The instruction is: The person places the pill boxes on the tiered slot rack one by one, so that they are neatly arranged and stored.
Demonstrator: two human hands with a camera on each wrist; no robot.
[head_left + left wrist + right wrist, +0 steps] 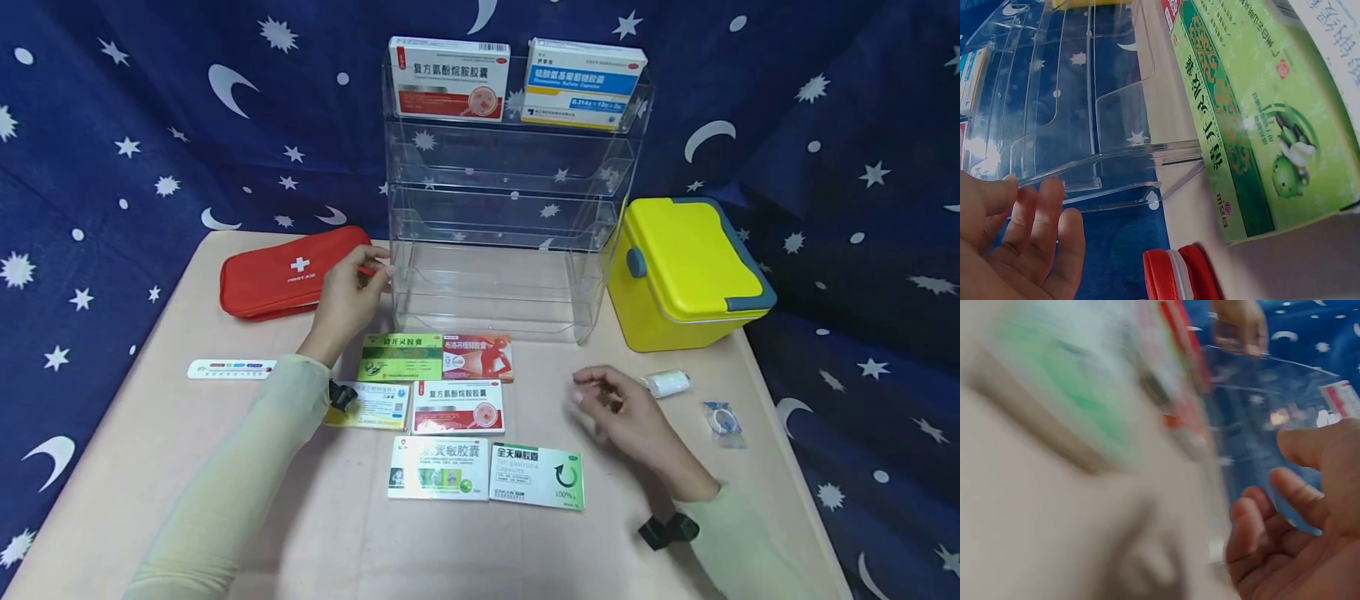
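A clear tiered display rack (495,287) stands at the back of the table, with a red-and-white medicine box (450,81) and a blue-and-white one (581,86) on its top tier. My left hand (348,292) pinches the rack's left side edge between thumb and fingers. Over the table right of the boxes, my right hand (622,408) is empty, its fingers loosely bent. Flat in front of the rack lie several medicine boxes, among them a green box (1254,125), a red ibuprofen box (477,358) and a white-and-green Tall Gastrodia box (536,477).
A red first-aid pouch (285,271) lies left of the rack, with a white thermometer case (231,369) nearer. To the right are a yellow lidded box (675,267), a wrapped bandage roll (666,383) and a small bagged roll (722,421). A starry blue cloth (165,108) hangs behind.
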